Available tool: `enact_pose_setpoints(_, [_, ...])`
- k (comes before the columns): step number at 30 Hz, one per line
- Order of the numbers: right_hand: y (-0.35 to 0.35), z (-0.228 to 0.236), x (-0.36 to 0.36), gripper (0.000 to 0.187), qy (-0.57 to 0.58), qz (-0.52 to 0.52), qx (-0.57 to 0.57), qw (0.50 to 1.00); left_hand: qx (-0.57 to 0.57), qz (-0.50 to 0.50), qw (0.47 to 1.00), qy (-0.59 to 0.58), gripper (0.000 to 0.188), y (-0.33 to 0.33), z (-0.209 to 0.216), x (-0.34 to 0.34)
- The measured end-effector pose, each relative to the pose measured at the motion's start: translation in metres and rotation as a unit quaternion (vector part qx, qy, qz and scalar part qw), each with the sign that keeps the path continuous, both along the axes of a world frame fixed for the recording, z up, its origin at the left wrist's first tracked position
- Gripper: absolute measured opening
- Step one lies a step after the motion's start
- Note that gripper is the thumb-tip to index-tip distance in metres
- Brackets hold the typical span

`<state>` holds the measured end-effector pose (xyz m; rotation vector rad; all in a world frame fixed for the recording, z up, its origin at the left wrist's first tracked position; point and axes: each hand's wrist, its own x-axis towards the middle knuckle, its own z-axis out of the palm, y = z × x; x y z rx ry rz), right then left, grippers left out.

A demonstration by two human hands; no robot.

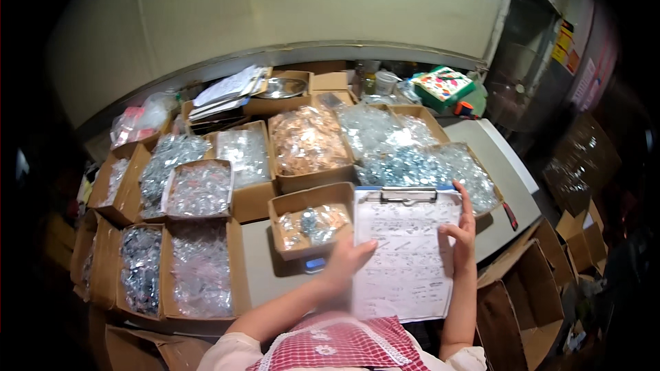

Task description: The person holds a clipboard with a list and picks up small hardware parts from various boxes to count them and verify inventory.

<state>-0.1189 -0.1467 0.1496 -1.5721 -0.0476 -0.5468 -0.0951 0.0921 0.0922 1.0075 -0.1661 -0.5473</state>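
I hold a clipboard (405, 282) upright in front of me, with white sheets of small drawings and handwriting under its metal clip. My left hand (342, 264) grips its left edge, thumb lying over the paper; its other fingers are blurred or hidden behind. Around the right edge wraps my right hand (465, 233), with a finger or thumb bent onto the sheet. Just left of the clipboard, a small open cardboard box (278, 216) holds clear packets of coppery and dark parts. It sits over a device with a lit blue display (315, 264), perhaps a scale.
Open boxes of clear packets crowd the table: coppery ones (309, 141) in the middle, silvery ones (199, 268) at left, bluish ones (405, 165) behind the clipboard. Stacked papers (230, 89) and a green box (443, 88) stand at the back. Cardboard boxes (522, 302) stand at right.
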Motion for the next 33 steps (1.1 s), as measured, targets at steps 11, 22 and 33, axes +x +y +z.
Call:
enact_pose_setpoints(11, [-0.004, -0.014, -0.006, 0.091, 0.0, 0.026, 0.102, 0.994, 0.301, 0.202, 0.888, -0.284, 0.025, 0.116, -0.019, 0.171])
enact_pose_setpoints(22, [-0.026, -0.034, -0.018, 0.093, 0.004, -0.022, 0.12, 0.993, 0.682, 0.181, 0.643, -0.297, 0.019, 0.199, -0.078, 0.279])
enact_pose_setpoints(33, [-0.016, -0.028, -0.023, 0.094, -0.002, 0.044, 0.237, 0.97, 0.716, 0.188, 0.547, -0.39, 0.016, 0.212, -0.051, 0.263])
